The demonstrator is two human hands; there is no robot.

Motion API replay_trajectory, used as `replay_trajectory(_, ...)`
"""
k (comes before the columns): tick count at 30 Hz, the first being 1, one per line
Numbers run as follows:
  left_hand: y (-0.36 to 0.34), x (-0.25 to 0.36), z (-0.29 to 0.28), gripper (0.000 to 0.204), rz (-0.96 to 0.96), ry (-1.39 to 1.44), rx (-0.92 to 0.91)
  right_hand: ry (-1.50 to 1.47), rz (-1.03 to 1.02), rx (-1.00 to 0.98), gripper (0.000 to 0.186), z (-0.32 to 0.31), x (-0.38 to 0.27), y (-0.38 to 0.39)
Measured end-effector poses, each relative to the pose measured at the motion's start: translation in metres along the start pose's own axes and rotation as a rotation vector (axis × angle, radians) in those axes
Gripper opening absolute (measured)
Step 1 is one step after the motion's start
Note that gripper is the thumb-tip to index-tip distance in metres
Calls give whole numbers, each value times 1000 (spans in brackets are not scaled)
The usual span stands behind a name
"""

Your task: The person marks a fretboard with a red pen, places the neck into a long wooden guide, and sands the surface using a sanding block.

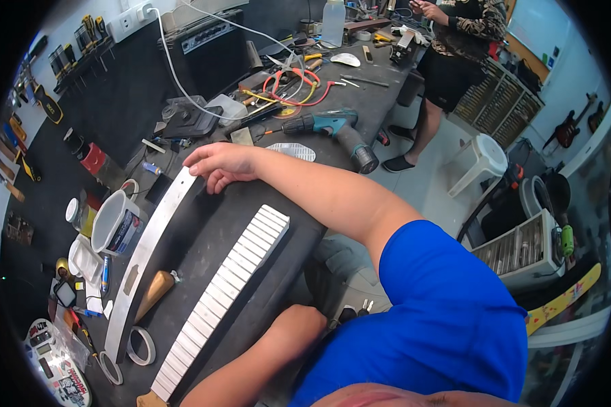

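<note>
At the far end of a long flat metal straightedge [157,220], my right hand [224,165] has closed its fingers around the tip. The straightedge has a small hole near that end and a slot lower down; its near end stands by a roll of tape [141,346]. Beside it, apart from my right hand, lies a guitar neck [227,278]. White strips cover its fretboard between the frets, and bare wood shows at its near end. My left forearm runs out at the lower edge, so the left hand is hidden. A wooden-handled tool [156,293] lies between straightedge and neck.
A cordless drill [336,129] lies on the dark bench [278,285] beyond my right arm. Red cables [295,83] and hand tools crowd the far side. A white tub [117,222] stands at left. Another person [448,61] stands by the bench; a white stool [480,163] is behind.
</note>
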State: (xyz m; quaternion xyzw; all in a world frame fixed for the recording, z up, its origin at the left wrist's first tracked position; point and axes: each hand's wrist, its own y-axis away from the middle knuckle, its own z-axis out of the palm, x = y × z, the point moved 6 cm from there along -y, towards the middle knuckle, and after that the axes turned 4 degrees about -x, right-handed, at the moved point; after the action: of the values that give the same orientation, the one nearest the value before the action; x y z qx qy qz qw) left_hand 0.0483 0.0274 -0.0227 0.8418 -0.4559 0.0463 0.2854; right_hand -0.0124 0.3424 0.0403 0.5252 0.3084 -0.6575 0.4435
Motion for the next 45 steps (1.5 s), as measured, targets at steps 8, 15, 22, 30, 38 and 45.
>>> replay_trajectory(8, 1, 4, -1, 15, 12, -71, 81, 82, -13, -34, 75, -1, -1, 1)
replay_trajectory(15, 3, 5, -5, 15, -6, -49, -7, 92, 3, -29, 71, 1, -2, 2)
replay_trajectory(22, 5, 5, 2, 15, -3, -92, -19, 55, -1, -26, 68, 0, 3, 0)
replay_trajectory(30, 6, 1, 13, 10, -3, -94, 81, 86, -11, -3, 69, 0, -1, 2)
replay_trajectory(38, 6, 0, 13, 12, -38, -36, 118, 109, 8, -38, 64, 6, -1, 2)
replay_trajectory(45, 2, -1, 15, 13, -26, -23, -2, 193, -16, -33, 69, 8, -1, -1)
